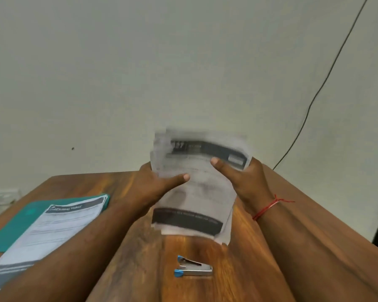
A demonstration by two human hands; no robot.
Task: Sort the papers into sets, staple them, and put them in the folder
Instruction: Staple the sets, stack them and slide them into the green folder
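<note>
Both hands hold a stack of printed papers (196, 192) upright above the wooden table; the sheets are motion-blurred. My left hand (155, 184) grips the stack's left edge with its thumb across the front. My right hand (242, 182) grips the right edge, thumb on the front page. A small silver stapler with blue ends (192, 268) lies on the table below the stack. At the left, another printed paper set (52, 227) lies on top of a teal folder (15, 225).
The wooden table (140, 247) ends at a pale wall behind. A thin black cable (327, 75) runs down the wall at the right. A white socket strip (0, 196) sits low at the far left.
</note>
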